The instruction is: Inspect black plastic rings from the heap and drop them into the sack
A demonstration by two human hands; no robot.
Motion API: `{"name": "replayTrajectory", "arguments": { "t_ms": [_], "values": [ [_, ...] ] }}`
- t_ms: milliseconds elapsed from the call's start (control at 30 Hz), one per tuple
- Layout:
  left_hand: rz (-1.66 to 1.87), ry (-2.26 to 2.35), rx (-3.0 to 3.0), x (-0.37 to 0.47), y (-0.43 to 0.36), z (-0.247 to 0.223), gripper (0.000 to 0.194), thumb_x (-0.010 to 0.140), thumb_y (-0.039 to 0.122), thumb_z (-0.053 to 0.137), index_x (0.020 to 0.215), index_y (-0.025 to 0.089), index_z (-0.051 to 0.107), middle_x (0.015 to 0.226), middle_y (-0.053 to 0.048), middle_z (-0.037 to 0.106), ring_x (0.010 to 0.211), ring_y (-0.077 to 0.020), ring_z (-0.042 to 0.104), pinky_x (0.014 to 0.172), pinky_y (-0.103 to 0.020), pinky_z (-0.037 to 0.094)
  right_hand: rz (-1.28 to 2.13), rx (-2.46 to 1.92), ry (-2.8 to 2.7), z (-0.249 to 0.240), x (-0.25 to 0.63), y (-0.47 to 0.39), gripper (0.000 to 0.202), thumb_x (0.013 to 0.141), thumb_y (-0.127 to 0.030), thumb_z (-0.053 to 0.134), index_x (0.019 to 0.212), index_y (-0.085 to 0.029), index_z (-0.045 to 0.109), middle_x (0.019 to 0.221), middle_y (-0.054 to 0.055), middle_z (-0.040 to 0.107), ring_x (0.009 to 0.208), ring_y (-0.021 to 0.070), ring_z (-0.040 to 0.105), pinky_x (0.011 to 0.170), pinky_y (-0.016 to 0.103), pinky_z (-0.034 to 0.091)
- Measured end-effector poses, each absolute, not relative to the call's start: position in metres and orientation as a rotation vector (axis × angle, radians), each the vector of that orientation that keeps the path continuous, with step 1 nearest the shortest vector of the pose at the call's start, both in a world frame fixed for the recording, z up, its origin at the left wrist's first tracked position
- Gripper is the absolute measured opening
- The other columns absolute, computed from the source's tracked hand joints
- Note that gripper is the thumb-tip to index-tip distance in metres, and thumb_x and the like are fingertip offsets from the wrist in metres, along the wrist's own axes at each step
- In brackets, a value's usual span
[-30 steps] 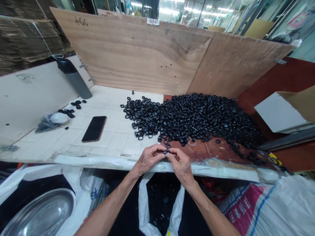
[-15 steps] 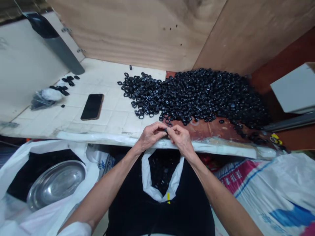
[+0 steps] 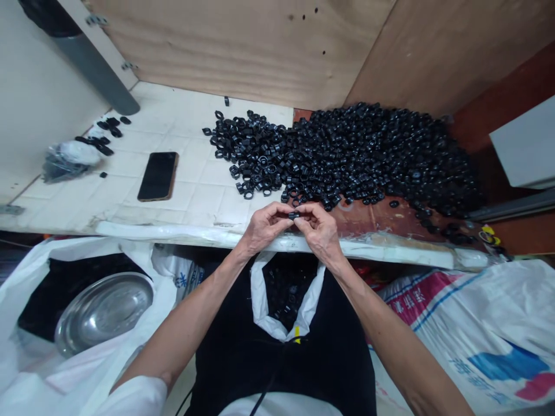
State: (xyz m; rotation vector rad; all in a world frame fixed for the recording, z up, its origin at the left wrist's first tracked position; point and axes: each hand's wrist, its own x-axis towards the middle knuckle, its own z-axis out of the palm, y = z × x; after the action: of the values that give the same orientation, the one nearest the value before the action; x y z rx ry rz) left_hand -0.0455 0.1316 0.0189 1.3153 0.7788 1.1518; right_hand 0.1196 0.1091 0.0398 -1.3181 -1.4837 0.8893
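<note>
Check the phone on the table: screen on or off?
Off: the phone lies flat on the table, its screen fully dark.

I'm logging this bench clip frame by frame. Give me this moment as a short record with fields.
left hand: pinches small black ring, fingertips meeting the right's
right hand: pinches the same ring
small black ring: held between both hands above the bench edge
ring pile: heaped behind the hands
phone: flat, screen dark, left of pile
steel bowl: in a white bag below the bench
open bag: under the hands, black parts inside
</note>
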Motion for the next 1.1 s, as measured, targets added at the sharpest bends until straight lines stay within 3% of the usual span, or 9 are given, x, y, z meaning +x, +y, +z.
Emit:
{"name": "replayTrajectory", "arguments": {
  "t_ms": [167, 400, 633, 833, 933, 1033, 1100],
  "values": [
    [1.12, 0.759, 1.2, -0.047, 0.132, 0.021, 0.031, 0.077, 0.03, 0.076, 0.101, 0.012, 0.067, 0.102, -0.008, 0.071, 0.093, -0.0194, 0.068, 0.086, -0.033, 0.056, 0.869, -1.285, -1.473, 0.036, 0.117, 0.111, 0.026, 0.08, -0.02, 0.065, 0.107, -0.021, 0.065, 0.099, 0.004, 0.067, 0.081, 0.0161, 0.063, 0.073, 0.028, 0.056],
    [1.129, 0.752, 1.189, -0.046, 0.131, 0.023, 0.03, 0.077, 0.029, 0.077, 0.1, 0.013, 0.067, 0.098, -0.007, 0.072, 0.088, -0.0179, 0.068, 0.084, -0.032, 0.056, 0.866, -1.248, -1.446, 0.033, 0.119, 0.109, 0.023, 0.084, -0.029, 0.067, 0.106, -0.021, 0.064, 0.1, 0.005, 0.069, 0.089, 0.0187, 0.068, 0.079, 0.031, 0.058],
    [1.199, 0.79, 1.429, -0.047, 0.131, 0.018, 0.021, 0.083, 0.024, 0.071, 0.101, 0.014, 0.068, 0.101, -0.007, 0.067, 0.096, -0.0178, 0.064, 0.089, -0.03, 0.052, 0.528, -1.427, -1.617, 0.039, 0.111, 0.109, 0.023, 0.095, -0.034, 0.053, 0.108, -0.017, 0.064, 0.087, 0.005, 0.069, 0.073, 0.0161, 0.066, 0.073, 0.028, 0.053],
    [1.174, 0.763, 1.419, -0.048, 0.129, 0.024, 0.02, 0.086, 0.023, 0.067, 0.104, 0.014, 0.068, 0.105, -0.01, 0.067, 0.099, -0.02, 0.065, 0.092, -0.034, 0.052, 0.671, -1.348, -1.732, 0.045, 0.122, 0.102, 0.023, 0.096, -0.031, 0.052, 0.111, -0.017, 0.062, 0.085, 0.004, 0.067, 0.07, 0.0148, 0.064, 0.064, 0.023, 0.05],
    [1.16, 0.754, 1.449, -0.048, 0.13, 0.026, 0.02, 0.087, 0.022, 0.066, 0.105, 0.014, 0.068, 0.105, -0.01, 0.067, 0.099, -0.0201, 0.064, 0.092, -0.034, 0.052, 0.614, -1.368, -1.804, 0.042, 0.126, 0.103, 0.019, 0.096, -0.03, 0.052, 0.093, -0.018, 0.065, 0.073, 0.002, 0.065, 0.063, 0.0135, 0.06, 0.061, 0.022, 0.046],
    [1.174, 0.76, 1.468, -0.049, 0.13, 0.025, 0.02, 0.086, 0.022, 0.067, 0.104, 0.014, 0.068, 0.104, -0.009, 0.067, 0.099, -0.0197, 0.064, 0.091, -0.033, 0.052, 0.488, -1.437, -1.86, 0.04, 0.125, 0.105, 0.035, 0.099, -0.031, 0.047, 0.071, -0.018, 0.062, 0.058, -0.001, 0.056, 0.053, 0.0114, 0.053, 0.058, 0.022, 0.041],
    [1.178, 0.761, 1.461, -0.049, 0.13, 0.025, 0.02, 0.086, 0.023, 0.067, 0.104, 0.014, 0.068, 0.103, -0.009, 0.067, 0.098, -0.0199, 0.064, 0.091, -0.033, 0.053, 0.502, -1.428, -1.834, 0.041, 0.124, 0.105, 0.033, 0.099, -0.031, 0.045, 0.077, -0.017, 0.065, 0.065, 0.001, 0.061, 0.058, 0.0124, 0.056, 0.06, 0.023, 0.042]
  ]
}}
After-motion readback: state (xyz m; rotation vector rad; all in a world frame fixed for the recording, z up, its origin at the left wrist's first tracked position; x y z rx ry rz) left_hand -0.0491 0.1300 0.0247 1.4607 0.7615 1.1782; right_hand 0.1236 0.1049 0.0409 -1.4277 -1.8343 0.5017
